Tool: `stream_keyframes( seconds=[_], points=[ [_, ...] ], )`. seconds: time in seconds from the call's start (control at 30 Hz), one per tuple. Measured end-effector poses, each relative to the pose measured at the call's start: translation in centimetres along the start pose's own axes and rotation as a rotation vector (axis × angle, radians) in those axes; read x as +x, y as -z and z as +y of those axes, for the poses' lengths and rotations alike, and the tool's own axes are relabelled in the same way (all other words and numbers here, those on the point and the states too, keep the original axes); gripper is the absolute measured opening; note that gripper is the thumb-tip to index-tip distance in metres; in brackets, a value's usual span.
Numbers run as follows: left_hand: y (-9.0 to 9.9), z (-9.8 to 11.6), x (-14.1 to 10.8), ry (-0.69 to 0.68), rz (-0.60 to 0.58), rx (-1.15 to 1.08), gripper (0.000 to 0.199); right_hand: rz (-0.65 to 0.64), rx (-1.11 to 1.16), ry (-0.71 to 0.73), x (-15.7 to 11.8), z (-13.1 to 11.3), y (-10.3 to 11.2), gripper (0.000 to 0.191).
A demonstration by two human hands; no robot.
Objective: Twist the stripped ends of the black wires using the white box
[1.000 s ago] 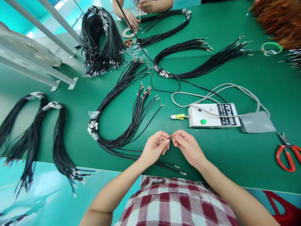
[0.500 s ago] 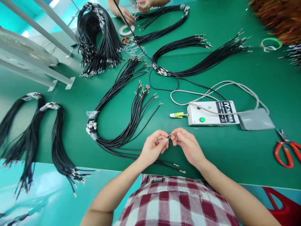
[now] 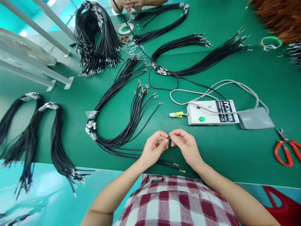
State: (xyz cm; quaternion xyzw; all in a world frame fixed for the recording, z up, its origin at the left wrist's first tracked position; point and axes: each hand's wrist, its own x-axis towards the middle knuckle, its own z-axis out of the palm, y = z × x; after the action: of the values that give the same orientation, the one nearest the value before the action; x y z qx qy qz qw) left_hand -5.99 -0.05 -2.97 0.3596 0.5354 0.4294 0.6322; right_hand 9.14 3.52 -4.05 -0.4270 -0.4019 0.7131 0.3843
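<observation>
Head view: the left hand's (image 3: 152,148) grip and the right hand's (image 3: 187,147) grip both pinch the cable end (image 3: 169,137), 8 o'clock from the white box (image 3: 204,118); steady support and light fingertip pressure should protect it.

Reads "JY" in large white letters on the black label (image 3: 225,111) at the right end of the white box (image 3: 203,112). Runs on in Chinese characters, too blurred to read surely, with a small "CE" mark lower down. Shows illegible lettering on the small brown tag (image 3: 157,180) of the checked garment (image 3: 178,201).
</observation>
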Motion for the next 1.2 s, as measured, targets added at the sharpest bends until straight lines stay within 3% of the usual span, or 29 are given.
stream_keyframes(
  seconds=[0.17,0.43,0.6,0.83,0.93,1.03,1.2],
  points=[
    [0.2,-0.7,-0.2,-0.117,-0.023,0.103,0.025,-0.016,-0.125,0.086,-0.1,0.0,0.6,0.024],
    [-0.1,-0.1,-0.6,-0.336,-0.064,0.373,0.023,-0.229,0.114,-0.186,0.2,-0.7,2.5,0.027],
    [-0.5,0.3,-0.4,-0.54,-0.084,0.503,0.023,-0.221,0.128,-0.277,0.2,-1.1,2.3,0.032],
    [-0.5,0.6,0.7,-0.689,-0.126,0.681,0.021,-0.285,0.232,-0.397,0.2,-1.1,2.7,0.026],
    [-0.6,0.7,1.0,-0.751,-0.135,0.651,0.019,-0.302,0.24,-0.418,0.2,-1.1,2.9,0.031],
    [-0.8,0.6,1.1,-0.775,-0.079,0.563,0.014,-0.294,0.228,-0.413,0.2,-1.1,2.7,0.036],
    [-1.5,0.1,1.0,-0.678,0.062,0.471,0.008,-0.202,0.116,-0.288,0.4,-1.1,2.2,0.037]
  ],
)
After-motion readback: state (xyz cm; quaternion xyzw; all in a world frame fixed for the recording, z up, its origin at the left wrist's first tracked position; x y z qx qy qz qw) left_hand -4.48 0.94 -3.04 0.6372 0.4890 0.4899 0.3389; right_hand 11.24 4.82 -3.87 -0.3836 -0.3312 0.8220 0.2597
